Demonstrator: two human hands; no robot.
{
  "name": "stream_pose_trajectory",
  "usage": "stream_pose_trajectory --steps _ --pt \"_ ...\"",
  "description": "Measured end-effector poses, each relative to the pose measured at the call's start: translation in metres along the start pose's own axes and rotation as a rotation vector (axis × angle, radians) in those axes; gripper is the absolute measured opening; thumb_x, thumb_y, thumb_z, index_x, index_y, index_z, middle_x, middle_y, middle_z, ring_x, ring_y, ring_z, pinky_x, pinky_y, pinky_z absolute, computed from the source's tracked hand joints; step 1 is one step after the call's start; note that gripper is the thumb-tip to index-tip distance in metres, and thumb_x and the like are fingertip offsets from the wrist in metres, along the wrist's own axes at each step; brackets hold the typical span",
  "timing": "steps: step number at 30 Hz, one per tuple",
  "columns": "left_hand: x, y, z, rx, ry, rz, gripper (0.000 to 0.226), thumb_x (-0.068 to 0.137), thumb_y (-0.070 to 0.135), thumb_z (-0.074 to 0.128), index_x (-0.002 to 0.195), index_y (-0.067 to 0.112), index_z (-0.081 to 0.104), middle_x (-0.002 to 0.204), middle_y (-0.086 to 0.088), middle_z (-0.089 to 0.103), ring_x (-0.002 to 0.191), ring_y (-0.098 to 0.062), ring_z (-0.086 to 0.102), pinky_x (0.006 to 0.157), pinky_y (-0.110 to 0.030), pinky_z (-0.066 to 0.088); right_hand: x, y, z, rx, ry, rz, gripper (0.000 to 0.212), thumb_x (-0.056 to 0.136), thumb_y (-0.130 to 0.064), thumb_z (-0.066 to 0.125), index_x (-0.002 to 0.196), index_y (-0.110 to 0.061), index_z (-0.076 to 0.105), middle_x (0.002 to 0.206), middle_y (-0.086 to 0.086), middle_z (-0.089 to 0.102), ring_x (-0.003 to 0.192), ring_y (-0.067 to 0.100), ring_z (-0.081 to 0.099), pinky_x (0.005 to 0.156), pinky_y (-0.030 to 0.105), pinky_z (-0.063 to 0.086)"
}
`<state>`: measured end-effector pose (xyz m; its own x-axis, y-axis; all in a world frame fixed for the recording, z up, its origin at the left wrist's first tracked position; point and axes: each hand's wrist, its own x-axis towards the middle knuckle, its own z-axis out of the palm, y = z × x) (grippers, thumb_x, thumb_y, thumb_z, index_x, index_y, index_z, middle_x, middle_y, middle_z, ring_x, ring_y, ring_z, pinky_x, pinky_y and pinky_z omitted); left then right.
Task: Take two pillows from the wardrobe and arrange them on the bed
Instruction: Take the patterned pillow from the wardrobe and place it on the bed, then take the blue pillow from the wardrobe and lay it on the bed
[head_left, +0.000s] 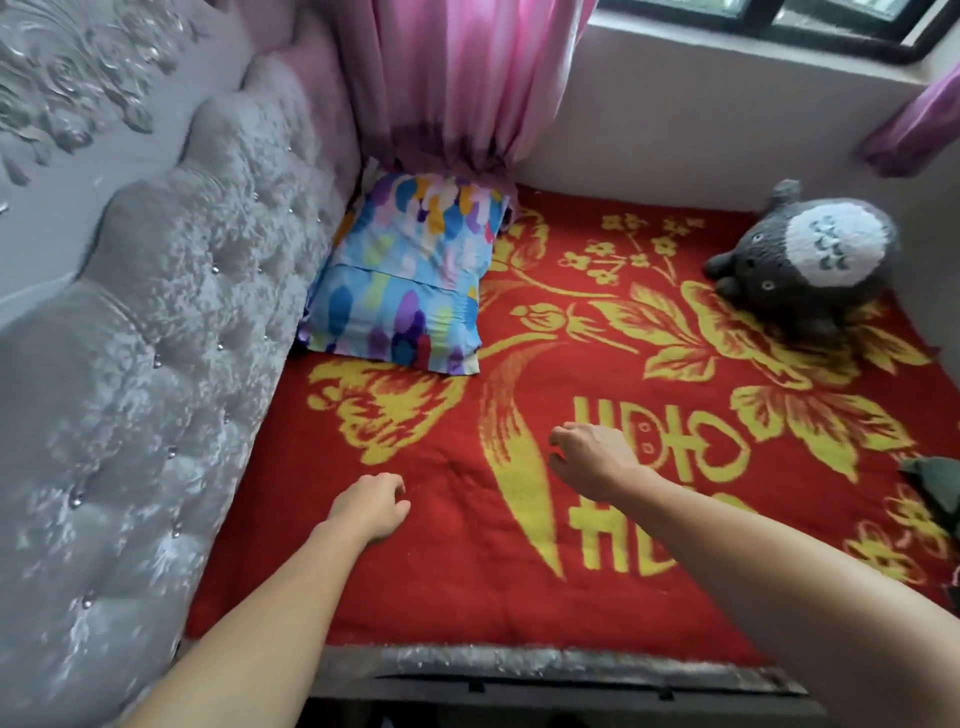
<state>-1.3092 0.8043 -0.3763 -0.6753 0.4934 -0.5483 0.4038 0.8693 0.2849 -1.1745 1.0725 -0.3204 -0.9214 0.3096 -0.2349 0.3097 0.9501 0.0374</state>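
Note:
One pillow (408, 275) in a blue case with many-coloured blotches lies on the bed (467, 545), pushed into the far corner against the headboard. The bed is covered by a red blanket with yellow flowers. My left hand (371, 506) hovers over the blanket near the headboard, fingers loosely curled, holding nothing. My right hand (592, 457) reaches out over the middle of the bed, fingers apart and bent, also holding nothing. Both hands are well short of the pillow. No second pillow and no wardrobe are in view.
A grey tufted headboard (156, 338) runs along the left. A pink curtain (457, 83) hangs down onto the pillow's far end. A grey plush toy (802, 260) lies at the far right by the wall. A dark green object (935, 488) sits at the right edge.

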Motion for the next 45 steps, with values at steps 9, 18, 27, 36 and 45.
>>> stream_pose_trajectory --steps 9,18,27,36,45 --pt "-0.155 0.047 0.111 -0.132 0.128 -0.295 0.033 0.089 0.037 0.052 0.119 0.025 0.059 0.116 -0.009 0.064 0.106 -0.029 0.060 0.086 -0.036 0.048 -0.081 0.019 0.043 0.017 -0.009 -0.323 0.028 0.091 -0.033 0.046 0.105 -0.017 0.064 0.101 0.006 0.071 0.091 0.030 0.066 0.068 0.035 0.053" --pt "-0.348 0.075 0.234 -0.336 0.266 -0.582 0.028 0.087 0.040 0.053 0.111 0.026 0.060 0.110 -0.006 0.068 0.100 -0.029 0.063 0.083 -0.039 0.053 -0.177 -0.064 0.040 -0.081 -0.008 -0.778 0.022 0.089 -0.029 0.044 0.088 -0.015 0.060 0.091 0.004 0.068 0.082 0.028 0.065 0.056 0.032 0.042" --pt "-0.530 0.124 0.390 -0.715 0.364 -0.893 0.021 0.084 0.029 0.057 0.099 0.018 0.067 0.095 -0.005 0.071 0.096 -0.026 0.066 0.078 -0.029 0.050 -0.338 -0.138 0.080 -0.138 -0.102 -1.093 0.025 0.090 -0.034 0.045 0.102 -0.020 0.062 0.108 0.004 0.068 0.096 0.028 0.064 0.074 0.035 0.049" --pt "-0.750 0.179 0.533 -0.874 0.377 -1.243 0.018 0.086 0.030 0.055 0.090 0.015 0.064 0.103 -0.011 0.069 0.096 -0.029 0.063 0.077 -0.031 0.049 -0.573 -0.179 0.145 -0.258 -0.173 -1.505 0.029 0.091 -0.037 0.045 0.111 -0.021 0.060 0.117 0.008 0.066 0.103 0.035 0.063 0.082 0.039 0.052" --pt "-0.846 0.161 0.605 -1.041 0.502 -1.428 0.029 0.088 0.032 0.057 0.112 0.017 0.063 0.117 -0.009 0.067 0.109 -0.027 0.061 0.092 -0.032 0.050 -0.686 -0.284 0.198 -0.378 -0.167 -1.664 0.032 0.093 -0.041 0.045 0.118 -0.025 0.058 0.122 0.005 0.065 0.105 0.030 0.063 0.081 0.037 0.050"
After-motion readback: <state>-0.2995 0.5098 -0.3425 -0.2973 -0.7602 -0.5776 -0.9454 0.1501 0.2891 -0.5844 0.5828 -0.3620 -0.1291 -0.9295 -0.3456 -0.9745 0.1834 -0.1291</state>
